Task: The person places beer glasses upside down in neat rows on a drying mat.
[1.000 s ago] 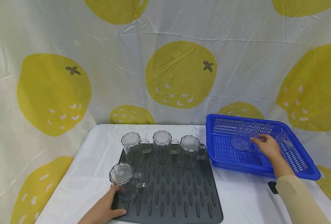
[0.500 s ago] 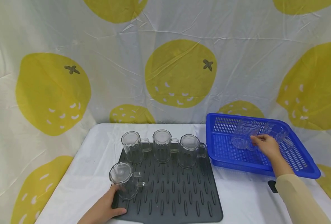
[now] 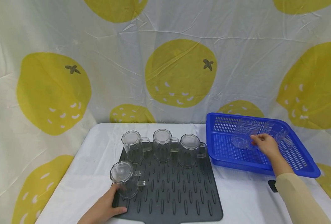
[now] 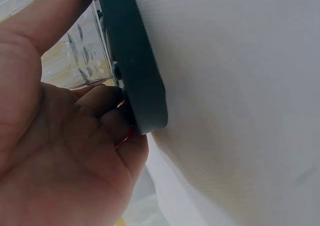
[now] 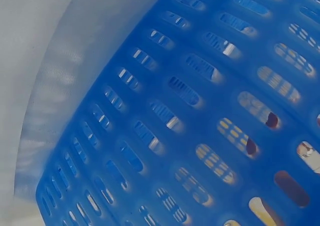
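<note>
My left hand (image 3: 104,205) grips the left front corner of a dark grey ridged drying mat (image 3: 179,199). Its thumb lies over the mat, and in the left wrist view the fingers (image 4: 105,106) curl against the mat's edge. Right beside those fingertips stands a clear glass mug (image 3: 127,183), handle to the right. Inside the blue basket (image 3: 221,152), my right hand (image 3: 267,145) pinches at a clear glass mug (image 3: 240,142) lying there; glass and fingers overlap, and the handle is hard to make out. The right wrist view shows only the slotted basket wall (image 5: 165,111).
Three more glass mugs, left (image 3: 133,147), middle (image 3: 162,146) and right (image 3: 188,151), line the mat's back edge. More glassware (image 3: 277,132) lies in the basket behind my right hand. A small black object (image 3: 272,186) sits in front of the basket on the white tablecloth (image 3: 244,202).
The hands, mugs and basket hold nearly the same places; the head view has shifted only slightly.
</note>
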### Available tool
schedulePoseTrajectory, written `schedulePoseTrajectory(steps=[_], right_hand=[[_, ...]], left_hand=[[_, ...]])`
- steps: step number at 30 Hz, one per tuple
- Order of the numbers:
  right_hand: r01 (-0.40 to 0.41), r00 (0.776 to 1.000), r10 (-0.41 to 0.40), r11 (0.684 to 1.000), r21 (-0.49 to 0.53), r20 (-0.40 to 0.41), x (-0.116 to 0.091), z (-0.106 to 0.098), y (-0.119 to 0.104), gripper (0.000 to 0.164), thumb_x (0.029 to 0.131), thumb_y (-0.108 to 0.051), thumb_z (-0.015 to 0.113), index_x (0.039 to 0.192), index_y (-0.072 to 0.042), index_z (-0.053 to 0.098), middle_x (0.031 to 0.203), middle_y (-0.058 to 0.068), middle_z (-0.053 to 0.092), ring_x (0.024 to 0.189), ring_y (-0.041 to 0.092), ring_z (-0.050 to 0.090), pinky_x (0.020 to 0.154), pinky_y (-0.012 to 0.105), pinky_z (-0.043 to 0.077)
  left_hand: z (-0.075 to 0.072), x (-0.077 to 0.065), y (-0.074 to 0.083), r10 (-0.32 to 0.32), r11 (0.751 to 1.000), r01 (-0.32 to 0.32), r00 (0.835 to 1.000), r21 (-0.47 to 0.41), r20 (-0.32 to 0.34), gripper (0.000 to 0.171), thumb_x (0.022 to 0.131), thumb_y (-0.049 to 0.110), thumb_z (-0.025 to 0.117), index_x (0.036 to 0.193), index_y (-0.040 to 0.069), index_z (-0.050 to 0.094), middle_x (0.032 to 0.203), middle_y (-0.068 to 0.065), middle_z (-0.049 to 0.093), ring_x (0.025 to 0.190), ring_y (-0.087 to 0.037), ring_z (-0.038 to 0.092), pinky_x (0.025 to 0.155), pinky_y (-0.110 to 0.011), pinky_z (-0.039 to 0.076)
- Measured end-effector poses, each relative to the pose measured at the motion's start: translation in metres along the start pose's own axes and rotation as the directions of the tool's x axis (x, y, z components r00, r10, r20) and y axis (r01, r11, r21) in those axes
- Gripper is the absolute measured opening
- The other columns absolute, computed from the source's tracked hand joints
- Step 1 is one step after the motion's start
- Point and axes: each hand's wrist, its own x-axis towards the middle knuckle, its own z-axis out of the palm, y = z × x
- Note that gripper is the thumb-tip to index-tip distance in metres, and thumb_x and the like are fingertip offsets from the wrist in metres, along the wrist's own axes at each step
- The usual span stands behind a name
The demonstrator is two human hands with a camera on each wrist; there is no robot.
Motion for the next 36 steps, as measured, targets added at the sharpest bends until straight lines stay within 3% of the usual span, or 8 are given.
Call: schedulePoseTrajectory(steps=[9,12,16,19,21,27,31,36], right_hand=[[0.043,0.999,-0.043,0.999,0.008,0.025,-0.001,-0.001,0.002,0.074,0.087,-0.065,0.034,0.119,0.002,0.043,0.101,0.021,0.059,0.099,0.04,0.05,0.073,0.057,0.038],[0.047,0.999,-0.046,0.999,-0.009,0.02,-0.003,-0.003,-0.002,0.072,0.088,-0.064,0.034,0.119,0.001,0.043,0.098,0.018,0.058,0.09,0.034,0.053,0.068,0.05,0.041],[0.035,0.999,-0.035,0.999,-0.001,0.02,-0.021,-0.012,-0.03,0.067,0.089,-0.062,0.037,0.114,0.0,0.044,0.088,0.012,0.058,0.079,0.023,0.052,0.059,0.04,0.042],[0.025,0.999,-0.027,0.999,0.039,0.045,-0.04,-0.021,-0.06,0.066,0.091,-0.057,0.039,0.114,0.005,0.043,0.087,0.014,0.058,0.08,0.029,0.052,0.06,0.043,0.042],[0.003,0.999,-0.005,0.999,0.049,0.043,-0.044,-0.023,-0.066,0.065,0.091,-0.056,0.04,0.115,0.004,0.043,0.088,0.015,0.058,0.084,0.032,0.052,0.06,0.046,0.042],[0.046,0.999,-0.046,0.999,0.006,-0.019,-0.007,-0.006,-0.009,0.071,0.087,-0.065,0.034,0.119,-0.001,0.044,0.094,0.014,0.057,0.086,0.031,0.051,0.058,0.042,0.041],[0.068,0.996,-0.068,0.998,0.009,-0.055,-0.006,-0.004,-0.004,0.074,0.089,-0.064,0.031,0.123,0.001,0.042,0.1,0.021,0.055,0.089,0.037,0.052,0.063,0.046,0.042],[0.055,0.996,-0.054,0.998,0.019,-0.069,-0.01,-0.009,-0.011,0.071,0.09,-0.061,0.034,0.123,0.001,0.043,0.104,0.02,0.052,0.083,0.028,0.056,0.055,0.04,0.044]], left_hand=[[0.002,0.0,0.0,-0.005,1.0,0.005,1.0,0.005,0.002,0.098,0.065,0.046,0.079,0.138,0.002,0.03,0.14,-0.028,0.031,0.128,-0.045,0.03,0.098,-0.061,0.025],[0.002,0.001,0.001,-0.001,1.0,0.001,1.0,0.009,-0.006,0.098,0.064,0.045,0.08,0.137,0.002,0.031,0.14,-0.028,0.032,0.128,-0.045,0.03,0.098,-0.061,0.025],[0.002,0.001,0.0,0.003,1.0,-0.003,1.0,0.012,-0.011,0.098,0.064,0.046,0.08,0.137,0.003,0.031,0.14,-0.028,0.032,0.127,-0.045,0.03,0.098,-0.061,0.025],[0.002,0.001,-0.001,0.002,1.0,-0.002,1.0,0.01,-0.009,0.098,0.064,0.046,0.08,0.138,0.003,0.03,0.14,-0.028,0.032,0.128,-0.045,0.03,0.098,-0.061,0.025],[0.002,0.001,-0.001,0.0,1.0,0.0,1.0,0.011,-0.008,0.099,0.064,0.046,0.08,0.138,0.003,0.03,0.14,-0.028,0.032,0.128,-0.045,0.03,0.098,-0.061,0.025],[0.002,0.001,-0.002,-0.004,1.0,0.004,1.0,0.025,-0.012,0.101,0.063,0.046,0.08,0.139,0.003,0.029,0.14,-0.028,0.032,0.127,-0.045,0.03,0.098,-0.06,0.026],[0.001,0.002,-0.003,0.008,1.0,-0.008,1.0,0.016,-0.008,0.099,0.064,0.046,0.08,0.138,0.003,0.03,0.14,-0.028,0.032,0.127,-0.045,0.031,0.098,-0.061,0.025],[0.002,0.002,-0.005,0.035,0.999,-0.034,0.999,0.014,-0.012,0.096,0.064,0.047,0.079,0.136,0.004,0.031,0.139,-0.027,0.034,0.127,-0.044,0.032,0.098,-0.061,0.026]])
